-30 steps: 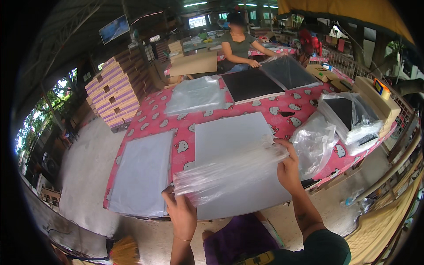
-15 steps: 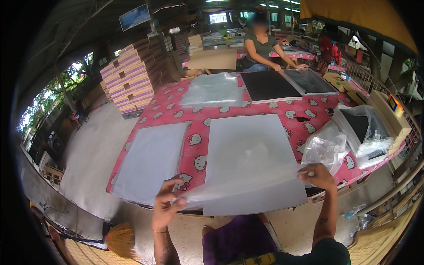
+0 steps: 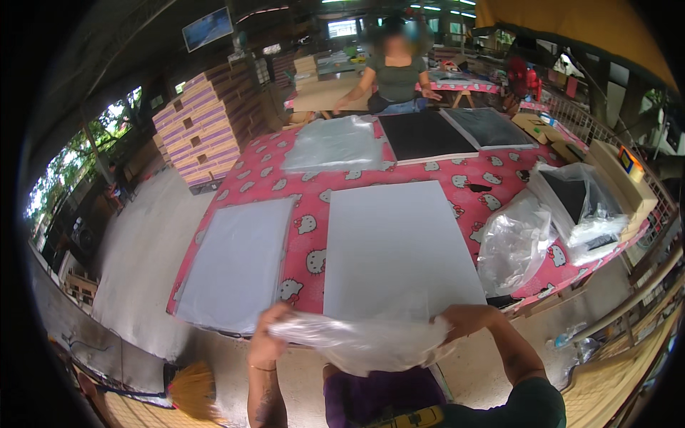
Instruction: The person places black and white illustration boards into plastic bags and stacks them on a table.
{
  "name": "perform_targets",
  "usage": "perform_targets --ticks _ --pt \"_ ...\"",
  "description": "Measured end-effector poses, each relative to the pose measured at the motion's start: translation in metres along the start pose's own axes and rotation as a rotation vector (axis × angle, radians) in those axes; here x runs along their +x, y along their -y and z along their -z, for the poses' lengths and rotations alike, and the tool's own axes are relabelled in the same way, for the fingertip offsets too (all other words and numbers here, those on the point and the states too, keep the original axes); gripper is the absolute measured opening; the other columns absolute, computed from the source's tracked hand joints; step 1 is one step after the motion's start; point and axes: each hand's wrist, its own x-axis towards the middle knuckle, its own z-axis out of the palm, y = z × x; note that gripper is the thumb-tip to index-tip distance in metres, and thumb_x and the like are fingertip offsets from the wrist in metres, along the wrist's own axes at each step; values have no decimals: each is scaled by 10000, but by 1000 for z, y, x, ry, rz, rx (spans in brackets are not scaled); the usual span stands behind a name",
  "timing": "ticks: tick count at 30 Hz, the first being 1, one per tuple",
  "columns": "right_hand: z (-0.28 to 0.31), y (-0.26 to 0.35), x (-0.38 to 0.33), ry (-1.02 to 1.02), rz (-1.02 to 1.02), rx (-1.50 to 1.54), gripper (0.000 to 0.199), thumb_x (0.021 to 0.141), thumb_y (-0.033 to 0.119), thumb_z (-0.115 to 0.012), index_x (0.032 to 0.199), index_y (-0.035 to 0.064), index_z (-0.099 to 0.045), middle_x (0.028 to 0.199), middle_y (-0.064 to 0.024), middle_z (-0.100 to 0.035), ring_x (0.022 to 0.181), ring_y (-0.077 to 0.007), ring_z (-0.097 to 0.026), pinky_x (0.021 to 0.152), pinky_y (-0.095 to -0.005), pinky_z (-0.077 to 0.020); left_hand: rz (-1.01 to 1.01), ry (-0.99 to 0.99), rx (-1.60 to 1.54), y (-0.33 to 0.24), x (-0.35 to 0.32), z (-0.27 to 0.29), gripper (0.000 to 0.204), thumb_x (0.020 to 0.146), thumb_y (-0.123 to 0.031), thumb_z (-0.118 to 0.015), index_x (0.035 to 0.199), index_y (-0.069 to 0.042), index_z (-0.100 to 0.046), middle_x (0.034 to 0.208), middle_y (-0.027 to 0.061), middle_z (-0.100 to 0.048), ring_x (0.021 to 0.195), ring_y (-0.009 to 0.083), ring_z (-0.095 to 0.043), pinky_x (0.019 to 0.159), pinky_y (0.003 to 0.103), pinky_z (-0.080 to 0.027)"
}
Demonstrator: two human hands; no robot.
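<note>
A crumpled clear plastic bag (image 3: 364, 341) stretches between my two hands at the table's near edge. My left hand (image 3: 270, 334) is closed on its left end. My right hand (image 3: 467, 321) grips the other end, with its fingertips partly hidden by the plastic. Under and beyond the bag lies a large white board (image 3: 399, 242), flat on the table, its near edge covered by the plastic. To its left, a white sheet in a clear sleeve (image 3: 239, 264) lies close to my left hand.
The pink patterned cloth (image 3: 307, 246) covers the table. Toward the back lie a stack of clear plastic (image 3: 335, 145) and black boards (image 3: 426, 135). Wrapped black boards (image 3: 571, 203) and loose plastic (image 3: 517, 242) are at right. A co-worker (image 3: 399, 75) is across the table; stacked cartons (image 3: 196, 132) stand left.
My hands have drawn the plastic bag toward me, off most of the white board, and it has bunched up. My right hand moved inward. The co-worker's hands have left the black boards and spread apart.
</note>
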Motion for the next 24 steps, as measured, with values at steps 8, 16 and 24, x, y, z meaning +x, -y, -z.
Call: perform_targets --ticks 8,16,24 --pt "20 -7 -16 -819 699 1864 242 935 308 -551 1033 100 -627 984 -60 -665 953 -252 -636 874 -416 -501 454 160 300 -7 5 -43 274 894 -255 -643 1024 -14 -657 817 41 -655 736 160 -632 691 304 -531" --pt "-10 -49 -19 -422 380 1138 306 935 311 -571 1146 92 -608 917 -41 -641 882 -132 -580 795 -317 -470 -135 -426 141 -5 -13 -8 400 917 -301 -577 1175 -4 -501 1115 150 -587 877 214 -620 780 343 -525" --pt "33 -34 -19 -512 943 1860 273 935 328 -570 1069 91 -586 774 -3 -589 772 -91 -558 707 -250 -452 378 655 301 -24 13 -52 277 796 -172 -763 980 3 -652 924 123 -675 887 242 -635 735 301 -495"
